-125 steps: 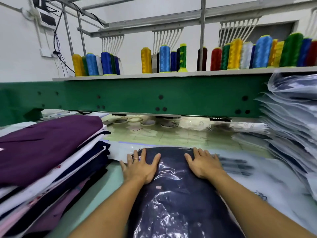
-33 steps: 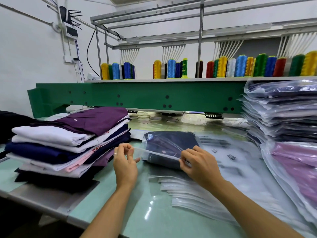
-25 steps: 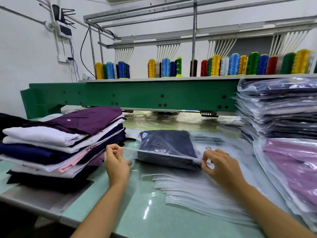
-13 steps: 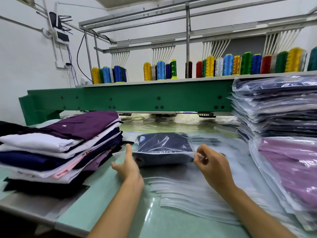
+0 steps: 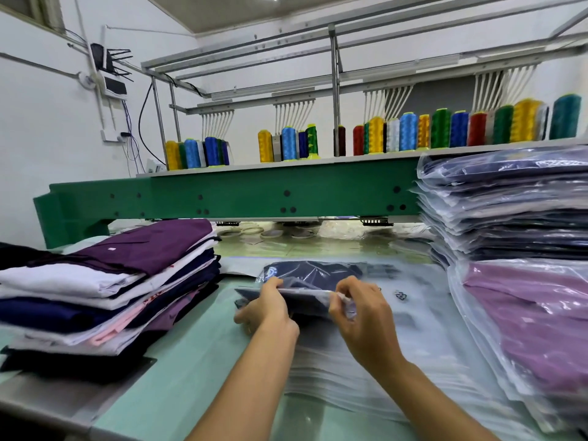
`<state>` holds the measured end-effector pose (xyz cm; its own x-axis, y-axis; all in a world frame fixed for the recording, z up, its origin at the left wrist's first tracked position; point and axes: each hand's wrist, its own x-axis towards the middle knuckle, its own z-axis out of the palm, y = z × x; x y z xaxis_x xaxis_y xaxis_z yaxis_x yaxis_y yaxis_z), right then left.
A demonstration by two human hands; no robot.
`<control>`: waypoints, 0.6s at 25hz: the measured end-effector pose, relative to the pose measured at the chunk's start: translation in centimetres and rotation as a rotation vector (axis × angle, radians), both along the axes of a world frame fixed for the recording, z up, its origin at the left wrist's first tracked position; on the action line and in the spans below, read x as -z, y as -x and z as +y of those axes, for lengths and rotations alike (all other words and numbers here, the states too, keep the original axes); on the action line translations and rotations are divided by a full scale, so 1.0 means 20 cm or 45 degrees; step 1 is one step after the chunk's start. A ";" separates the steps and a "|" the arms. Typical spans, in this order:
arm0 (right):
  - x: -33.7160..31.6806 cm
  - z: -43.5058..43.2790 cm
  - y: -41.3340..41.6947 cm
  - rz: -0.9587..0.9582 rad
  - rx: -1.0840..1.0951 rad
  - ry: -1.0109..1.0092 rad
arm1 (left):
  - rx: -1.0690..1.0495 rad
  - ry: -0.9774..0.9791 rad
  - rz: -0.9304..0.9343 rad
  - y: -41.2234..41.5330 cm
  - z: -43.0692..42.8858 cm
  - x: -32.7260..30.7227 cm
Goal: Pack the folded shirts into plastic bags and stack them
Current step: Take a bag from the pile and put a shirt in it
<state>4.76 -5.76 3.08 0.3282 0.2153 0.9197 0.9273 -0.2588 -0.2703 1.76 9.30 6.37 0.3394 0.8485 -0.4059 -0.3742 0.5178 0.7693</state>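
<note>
Looks down across a pale green table [image 5: 191,377]. Finds a bagged navy shirt [image 5: 313,275] at the centre, just beyond both wrists, resting on a layer of empty bags [image 5: 350,377], with its long axis set left to right across the view. Grips the near-left edge with the left hand [image 5: 267,310], thumb on top and fingers curled beneath. Pinches the bag's flap at the near-right corner with the right hand [image 5: 359,313], thumb and forefinger pressed together. Places a tall stack of bagged shirts [image 5: 509,202] to the right, nearer the right hand and the likely destination, and a pile of unbagged folded shirts [image 5: 111,281] to the left. Differs from half a second earlier: left hand then open beside the corner, now clamped on the edge, with the near edge raised.
</note>
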 end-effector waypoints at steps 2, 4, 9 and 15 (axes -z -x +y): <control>0.00 0.01 0.02 0.039 -0.059 0.043 | 0.080 0.029 0.006 -0.02 0.00 -0.01; 0.00 0.03 0.04 0.115 -0.116 0.101 | 0.185 -0.002 0.029 -0.04 -0.01 -0.02; -0.04 0.07 0.06 0.409 -0.383 0.257 | 0.166 -0.441 0.161 -0.08 0.06 -0.05; -0.17 0.13 -0.19 0.974 -0.111 -0.318 | 0.425 -0.813 0.092 -0.09 0.19 -0.30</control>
<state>8.65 -3.20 6.41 0.8776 0.0872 0.4714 0.4760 -0.0425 -0.8784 3.49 13.03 12.35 0.6129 0.7834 0.1031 -0.2112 0.0366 0.9767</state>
